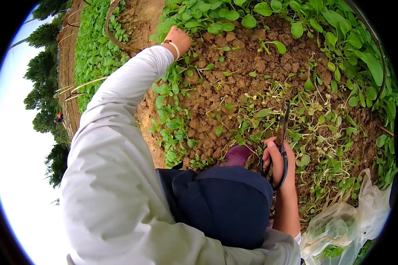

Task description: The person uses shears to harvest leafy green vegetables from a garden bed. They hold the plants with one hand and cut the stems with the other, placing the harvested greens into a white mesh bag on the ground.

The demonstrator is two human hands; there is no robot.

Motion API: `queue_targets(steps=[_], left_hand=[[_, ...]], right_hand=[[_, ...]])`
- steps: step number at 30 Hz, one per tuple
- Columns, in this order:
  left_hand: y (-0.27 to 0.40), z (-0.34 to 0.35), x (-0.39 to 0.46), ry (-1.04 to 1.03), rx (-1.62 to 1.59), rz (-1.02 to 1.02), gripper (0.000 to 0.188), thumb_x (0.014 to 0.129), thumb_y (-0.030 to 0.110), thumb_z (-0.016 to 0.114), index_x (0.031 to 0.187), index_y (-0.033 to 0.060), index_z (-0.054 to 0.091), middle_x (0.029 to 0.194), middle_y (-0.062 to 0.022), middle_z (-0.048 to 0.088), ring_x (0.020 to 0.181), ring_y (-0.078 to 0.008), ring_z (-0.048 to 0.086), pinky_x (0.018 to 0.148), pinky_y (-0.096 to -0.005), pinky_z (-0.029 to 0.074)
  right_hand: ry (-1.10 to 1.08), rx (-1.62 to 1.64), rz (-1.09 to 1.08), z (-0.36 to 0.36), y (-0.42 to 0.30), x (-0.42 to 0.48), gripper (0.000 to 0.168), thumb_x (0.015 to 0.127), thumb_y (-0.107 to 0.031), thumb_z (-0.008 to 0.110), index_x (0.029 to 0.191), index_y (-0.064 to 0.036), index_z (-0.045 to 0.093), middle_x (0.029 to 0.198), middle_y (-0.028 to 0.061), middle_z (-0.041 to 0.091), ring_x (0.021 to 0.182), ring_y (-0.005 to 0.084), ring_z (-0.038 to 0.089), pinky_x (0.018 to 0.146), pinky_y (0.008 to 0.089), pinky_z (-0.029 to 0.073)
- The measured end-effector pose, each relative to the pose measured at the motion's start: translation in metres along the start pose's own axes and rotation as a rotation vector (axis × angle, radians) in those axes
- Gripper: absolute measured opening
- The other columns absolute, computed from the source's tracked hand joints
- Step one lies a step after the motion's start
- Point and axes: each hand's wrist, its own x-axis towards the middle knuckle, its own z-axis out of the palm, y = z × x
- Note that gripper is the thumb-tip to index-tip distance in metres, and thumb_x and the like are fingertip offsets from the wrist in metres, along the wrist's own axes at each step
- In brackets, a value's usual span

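On the left, my left hand (180, 39) is closed into a fist at the edge of the leafy green seedlings (194, 24), with a pale band and a dark one at the wrist. Its fingertips are turned away, and nothing shows in it. Lower right, my right hand (280, 159) holds scissors (283, 124) by their black handles. The worn, rusty-looking blades point up the picture and appear nearly together, over low cut or wilted greens (310, 127) on brown soil (233, 69).
A purple boot (237, 155) shows beside my navy-clad knee (222, 205). Clear plastic sheeting (343, 222) lies lower right. Curved hoops (110, 28) stand over the beds. A soil path (149, 23) separates another green bed (94, 49). Trees and a distant person (59, 117) are at the left.
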Motion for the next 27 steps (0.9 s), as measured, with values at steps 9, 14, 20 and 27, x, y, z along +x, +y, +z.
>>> queue_targets(steps=[9,14,20,27], left_hand=[[-0.011,-0.071,-0.066,0.096,-0.517,-0.035,0.025,0.083,0.026,0.055,0.093,0.0035,0.06,0.088,-0.0142,0.061,0.088,-0.0292,0.056,0.075,-0.0367,0.043],[0.036,-0.096,-0.075,-0.022,-1.387,0.121,0.03,0.086,0.024,0.056,0.104,-0.0001,0.057,0.089,-0.0042,0.061,0.079,-0.0114,0.053,0.072,-0.0268,0.044],[0.12,-0.134,-0.072,-0.403,-2.174,0.116,0.025,0.083,0.03,0.061,0.091,0.0065,0.06,0.077,0.005,0.056,0.059,-0.0033,0.043,0.055,-0.0187,0.037],[0.153,-0.142,-0.069,-0.447,-2.184,0.149,0.027,0.074,0.021,0.07,0.093,0.0079,0.058,0.08,0.0045,0.058,0.063,-0.0032,0.044,0.056,-0.0177,0.035]], right_hand=[[-0.049,-0.027,-0.066,-0.003,0.0,-0.007,0.017,0.086,-0.021,0.053,0.09,-0.004,0.052,0.06,0.0005,0.051,0.05,0.0054,0.045,0.047,0.0196,0.037],[-0.087,-0.08,-0.122,-0.006,0.0,-0.007,0.02,0.086,-0.022,0.055,0.088,-0.002,0.053,0.061,0.0016,0.052,0.053,0.0081,0.049,0.05,0.0229,0.04],[-0.025,-0.246,-0.109,-0.024,0.005,-0.005,0.031,0.086,-0.03,0.055,0.088,0.001,0.054,0.059,0.0044,0.052,0.055,0.0114,0.05,0.053,0.0251,0.041],[0.007,-0.273,-0.071,-0.047,0.014,-0.002,0.039,0.088,-0.038,0.049,0.082,0.0,0.055,0.054,0.0026,0.05,0.047,0.0102,0.047,0.047,0.0239,0.039]])
